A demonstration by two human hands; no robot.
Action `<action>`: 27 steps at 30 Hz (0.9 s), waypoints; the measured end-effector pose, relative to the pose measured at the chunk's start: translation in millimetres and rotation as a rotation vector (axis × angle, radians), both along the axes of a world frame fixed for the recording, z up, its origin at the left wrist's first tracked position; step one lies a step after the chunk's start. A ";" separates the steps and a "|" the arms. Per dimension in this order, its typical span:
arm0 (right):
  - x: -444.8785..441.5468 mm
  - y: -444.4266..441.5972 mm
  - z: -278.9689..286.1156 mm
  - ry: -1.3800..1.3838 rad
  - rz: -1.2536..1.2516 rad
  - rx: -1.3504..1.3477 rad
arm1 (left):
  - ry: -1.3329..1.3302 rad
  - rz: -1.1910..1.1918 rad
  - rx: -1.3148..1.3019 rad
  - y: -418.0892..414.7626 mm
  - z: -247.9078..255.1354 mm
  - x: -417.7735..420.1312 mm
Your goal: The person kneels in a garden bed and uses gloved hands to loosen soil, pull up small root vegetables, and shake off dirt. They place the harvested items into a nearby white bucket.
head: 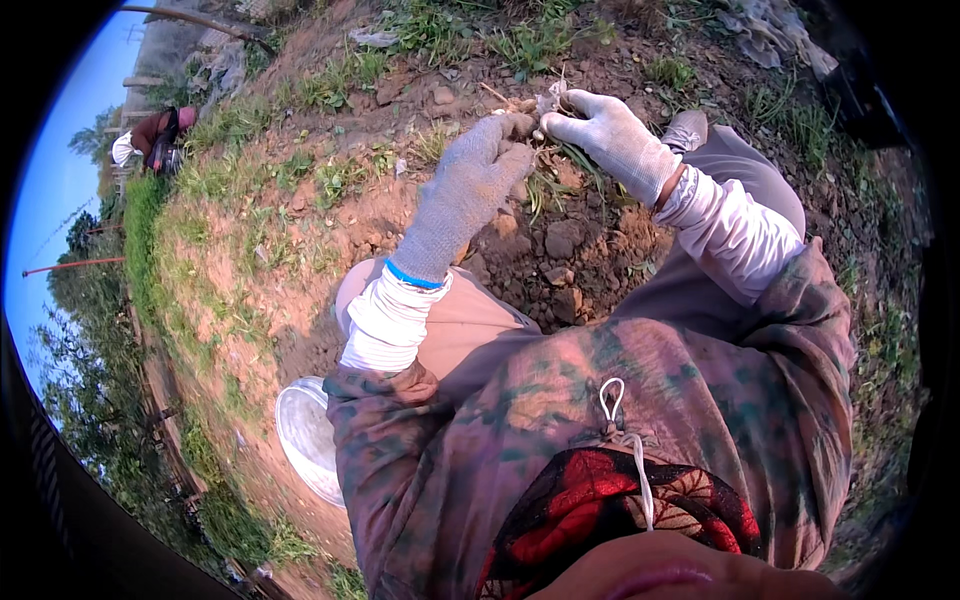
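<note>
Both of my hands wear pale, soil-stained knitted gloves and meet above the ground at the upper middle. My left hand [480,176] has its fingers bent around the near side of a small plant bunch [541,135], which shows small whitish bulbs, dry stalks and long green leaves. From the other side, the thumb and fingers of my right hand [611,139] pinch the same bunch near a pale, papery or filmy piece [553,99]. The green leaves hang down beneath the right hand. Fingertips hide part of the bunch, so its exact make-up is unclear.
Loose soil clods [564,240] lie between my knees. A white round basin or bucket [311,435] stands beside me at the lower left. Weeds [529,49] grow ahead, with crumpled plastic sheeting [772,34] at the upper right. Another person [154,139] bends over farther off at the left.
</note>
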State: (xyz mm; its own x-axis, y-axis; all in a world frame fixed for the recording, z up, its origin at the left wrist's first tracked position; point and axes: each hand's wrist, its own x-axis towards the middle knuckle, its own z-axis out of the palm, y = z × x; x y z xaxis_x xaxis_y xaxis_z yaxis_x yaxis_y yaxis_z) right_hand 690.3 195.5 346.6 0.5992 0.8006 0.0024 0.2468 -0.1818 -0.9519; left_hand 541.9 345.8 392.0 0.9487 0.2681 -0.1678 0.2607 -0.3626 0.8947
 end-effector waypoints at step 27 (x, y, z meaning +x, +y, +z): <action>-24.3 1.2 -13.1 -0.386 -0.018 -0.058 | -0.072 -0.141 0.473 4.6 -22.3 9.1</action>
